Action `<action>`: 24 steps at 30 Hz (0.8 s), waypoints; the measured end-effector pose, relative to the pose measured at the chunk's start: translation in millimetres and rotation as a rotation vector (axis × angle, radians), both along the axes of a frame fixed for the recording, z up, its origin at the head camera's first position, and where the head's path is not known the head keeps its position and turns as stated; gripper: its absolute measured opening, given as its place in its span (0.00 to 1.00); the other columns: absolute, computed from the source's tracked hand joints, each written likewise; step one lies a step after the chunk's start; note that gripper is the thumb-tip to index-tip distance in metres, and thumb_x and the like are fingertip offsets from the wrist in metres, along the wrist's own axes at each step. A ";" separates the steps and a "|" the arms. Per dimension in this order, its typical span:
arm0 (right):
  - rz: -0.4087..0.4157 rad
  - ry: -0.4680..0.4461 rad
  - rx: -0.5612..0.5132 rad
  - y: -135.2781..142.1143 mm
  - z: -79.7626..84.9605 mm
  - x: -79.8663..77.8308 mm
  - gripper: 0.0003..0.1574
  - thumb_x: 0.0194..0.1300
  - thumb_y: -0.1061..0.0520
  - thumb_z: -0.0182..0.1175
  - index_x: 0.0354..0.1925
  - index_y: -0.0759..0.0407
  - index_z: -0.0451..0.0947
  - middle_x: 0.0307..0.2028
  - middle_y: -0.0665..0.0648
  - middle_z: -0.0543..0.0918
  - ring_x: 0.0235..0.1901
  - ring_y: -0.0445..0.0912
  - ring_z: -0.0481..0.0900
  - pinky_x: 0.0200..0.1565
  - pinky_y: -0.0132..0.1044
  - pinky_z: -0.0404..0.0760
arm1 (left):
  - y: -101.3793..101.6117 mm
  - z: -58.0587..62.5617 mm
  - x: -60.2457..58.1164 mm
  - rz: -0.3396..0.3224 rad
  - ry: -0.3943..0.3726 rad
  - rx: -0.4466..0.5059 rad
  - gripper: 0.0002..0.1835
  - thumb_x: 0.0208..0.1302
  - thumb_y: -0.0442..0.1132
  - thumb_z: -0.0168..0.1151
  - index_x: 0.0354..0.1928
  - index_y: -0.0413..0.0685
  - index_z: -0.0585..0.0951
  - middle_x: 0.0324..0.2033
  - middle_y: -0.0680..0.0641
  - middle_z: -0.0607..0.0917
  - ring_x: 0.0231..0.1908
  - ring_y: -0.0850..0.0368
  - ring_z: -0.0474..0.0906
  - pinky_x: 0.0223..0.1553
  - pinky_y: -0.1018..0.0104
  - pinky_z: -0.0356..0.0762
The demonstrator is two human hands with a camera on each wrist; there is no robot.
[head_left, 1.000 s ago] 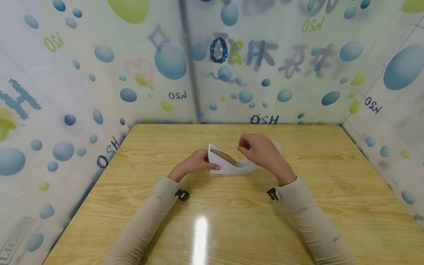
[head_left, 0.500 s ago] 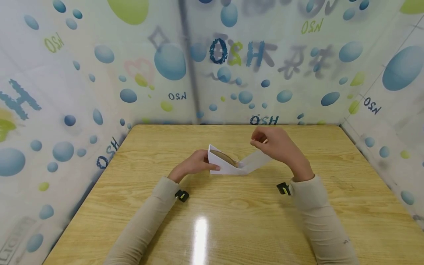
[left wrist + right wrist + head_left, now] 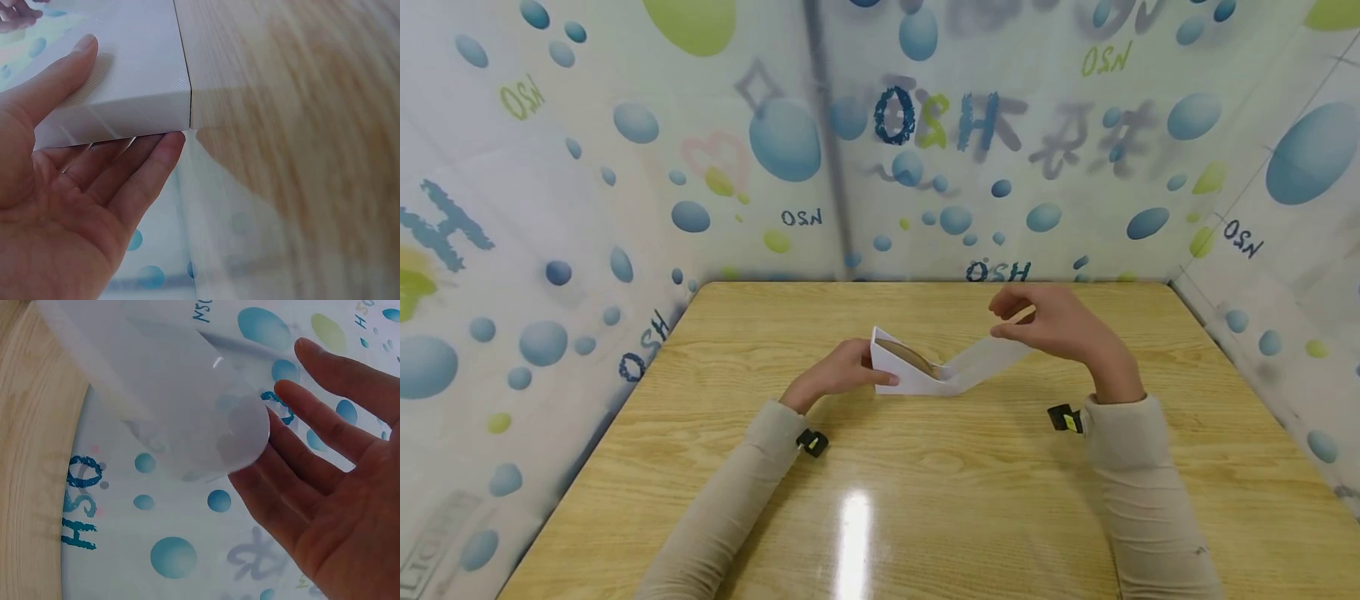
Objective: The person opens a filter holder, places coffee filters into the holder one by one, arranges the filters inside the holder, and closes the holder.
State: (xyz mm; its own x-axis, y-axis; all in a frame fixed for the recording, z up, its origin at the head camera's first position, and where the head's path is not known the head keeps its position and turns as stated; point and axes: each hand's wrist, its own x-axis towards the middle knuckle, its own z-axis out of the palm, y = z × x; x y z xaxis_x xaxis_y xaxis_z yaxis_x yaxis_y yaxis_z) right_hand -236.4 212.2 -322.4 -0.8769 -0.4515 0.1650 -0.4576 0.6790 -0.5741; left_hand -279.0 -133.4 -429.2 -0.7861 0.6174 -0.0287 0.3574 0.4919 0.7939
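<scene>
A white box [image 3: 904, 384] with a sloping open side stands on the table, brown showing inside it. My left hand [image 3: 841, 367] grips its left end; in the left wrist view the thumb [image 3: 78, 62] lies on one white face and the fingers [image 3: 147, 165] are on the adjoining side. From the box's right end a translucent flap [image 3: 988, 362] slants up to my right hand [image 3: 1060, 321]. In the right wrist view the flap's rounded end [image 3: 240, 434] overlaps the tips of some fingers, while the two upper digits stand apart from it, loosely extended.
The wooden table [image 3: 940, 500] meets a patterned backdrop [image 3: 880, 192] along its far edge, and similar sheets stand at both sides. A small black wrist device [image 3: 1065, 418] sits at the right cuff, another black device [image 3: 812, 442] at the left.
My right hand has moved right and slightly up from over the box, with the flap stretching out beneath it, and its fingers have spread. The left hand and box have stayed put.
</scene>
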 end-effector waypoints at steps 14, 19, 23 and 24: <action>-0.038 -0.009 -0.001 19.8 8.1 3.5 0.21 0.69 0.52 0.69 0.56 0.60 0.81 0.53 0.61 0.85 0.53 0.56 0.82 0.54 0.55 0.83 | 0.9 0.0 -1.2 0.003 -0.002 0.003 0.17 0.67 0.40 0.72 0.55 0.43 0.84 0.46 0.43 0.90 0.40 0.60 0.85 0.40 0.66 0.80; -0.050 -0.017 0.010 29.5 6.2 2.1 0.22 0.69 0.51 0.69 0.57 0.59 0.81 0.54 0.60 0.84 0.54 0.56 0.81 0.54 0.55 0.82 | 0.1 -1.8 -1.9 0.002 -0.001 0.008 0.17 0.66 0.40 0.72 0.54 0.42 0.84 0.45 0.43 0.90 0.39 0.61 0.85 0.40 0.66 0.80; -0.052 -0.039 0.016 36.2 6.1 1.2 0.26 0.68 0.50 0.71 0.59 0.60 0.80 0.56 0.62 0.83 0.55 0.56 0.81 0.55 0.55 0.82 | -0.6 -1.6 -1.6 -0.001 -0.001 0.008 0.17 0.66 0.40 0.72 0.55 0.42 0.84 0.46 0.43 0.90 0.39 0.60 0.85 0.40 0.66 0.80; -0.049 -0.052 0.015 37.7 6.0 0.9 0.27 0.67 0.49 0.71 0.60 0.60 0.79 0.57 0.62 0.83 0.55 0.57 0.80 0.55 0.55 0.82 | -0.7 -1.7 -1.6 -0.001 -0.003 0.008 0.17 0.66 0.40 0.72 0.55 0.43 0.84 0.46 0.43 0.90 0.39 0.60 0.85 0.40 0.66 0.80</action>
State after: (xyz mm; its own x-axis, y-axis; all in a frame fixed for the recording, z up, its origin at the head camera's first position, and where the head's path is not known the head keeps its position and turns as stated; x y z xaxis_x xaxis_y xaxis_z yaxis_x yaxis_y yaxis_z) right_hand -235.4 249.9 -316.4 -0.9052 -0.4098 0.1125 -0.3936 0.7086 -0.5856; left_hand -280.6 -134.1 -430.9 -0.7855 0.6184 -0.0262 0.3552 0.4851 0.7991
